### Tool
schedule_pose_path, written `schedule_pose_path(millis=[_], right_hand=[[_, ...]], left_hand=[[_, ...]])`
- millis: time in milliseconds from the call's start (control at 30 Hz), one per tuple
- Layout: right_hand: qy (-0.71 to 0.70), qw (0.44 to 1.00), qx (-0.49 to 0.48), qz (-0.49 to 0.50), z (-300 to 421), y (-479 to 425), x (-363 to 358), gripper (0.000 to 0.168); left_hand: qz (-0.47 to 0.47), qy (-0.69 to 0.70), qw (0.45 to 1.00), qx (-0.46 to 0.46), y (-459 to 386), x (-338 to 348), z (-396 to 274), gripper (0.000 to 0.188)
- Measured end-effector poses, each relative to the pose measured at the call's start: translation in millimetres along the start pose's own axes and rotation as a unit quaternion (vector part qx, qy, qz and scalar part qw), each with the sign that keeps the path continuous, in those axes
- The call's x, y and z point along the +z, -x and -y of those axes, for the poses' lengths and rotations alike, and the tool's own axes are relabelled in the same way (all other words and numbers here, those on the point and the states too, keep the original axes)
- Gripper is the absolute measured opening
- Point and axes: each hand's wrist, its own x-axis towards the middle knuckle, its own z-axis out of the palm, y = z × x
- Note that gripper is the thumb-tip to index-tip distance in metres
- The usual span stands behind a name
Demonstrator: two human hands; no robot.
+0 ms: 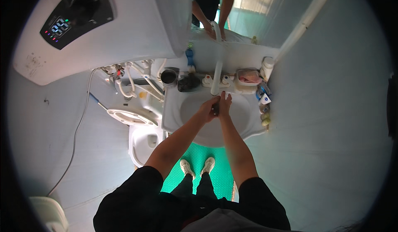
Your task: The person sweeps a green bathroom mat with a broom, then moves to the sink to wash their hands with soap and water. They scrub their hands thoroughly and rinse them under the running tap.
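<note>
Both my hands are together over the white washbasin (pixel 189 129), just below the white faucet spout (pixel 216 76). A small dark object (pixel 215 108) sits between them, held in my left hand (pixel 207 109); its exact kind is hard to tell. Beside it my right hand (pixel 225 104) has its fingers extended and apart, with the palm side turned towards the object. Whether water runs from the spout is not clear. Behind the basin two tap handles (pixel 207 80) flank the faucet.
Along the basin's back stand a dark cup (pixel 169 77), a black bundle (pixel 189 83), a blue-handled brush (pixel 190 56) and a plastic container (pixel 248 77). Tubes (pixel 264 100) line the right rim. A toilet (pixel 143 145) is at left, under a water heater (pixel 130 30). A mirror (pixel 245 23) hangs ahead.
</note>
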Motion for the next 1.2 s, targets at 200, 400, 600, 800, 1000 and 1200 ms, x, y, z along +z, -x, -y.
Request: schedule_pose_path(millis=[200,400,600,800,1000,1200], right_hand=[[0.195,0.96,-0.197,0.03,35.2,68.9,23.5,0.029],[0.068,0.991,-0.052,0.103,48.7,30.5,1.9,0.033],[-0.206,0.919,0.303,0.144,28.8,13.3,-1.5,0.036],[-0.045,0.97,0.195,0.137,47.6,9.2,-19.6,0.031],[0.044,0.988,0.072,0.127,78.3,78.3,-2.6,0.037],[0.232,0.955,-0.07,-0.17,38.3,24.1,-2.4,0.034]], left_hand=[[-0.025,-0.036,0.997,-0.07,-3.9,-52.8,-31.0,0.025],[-0.111,-0.156,0.98,-0.055,31.5,25.3,-20.2,0.038],[-0.161,-0.356,0.913,0.115,4.6,-3.3,-6.3,0.03],[-0.192,-0.567,0.779,0.187,36.1,-25.8,-23.4,0.042],[-0.007,-0.078,0.994,-0.075,23.4,-43.2,-21.8,0.047],[0.031,0.007,0.999,0.033,3.4,-37.0,12.7,0.044]])
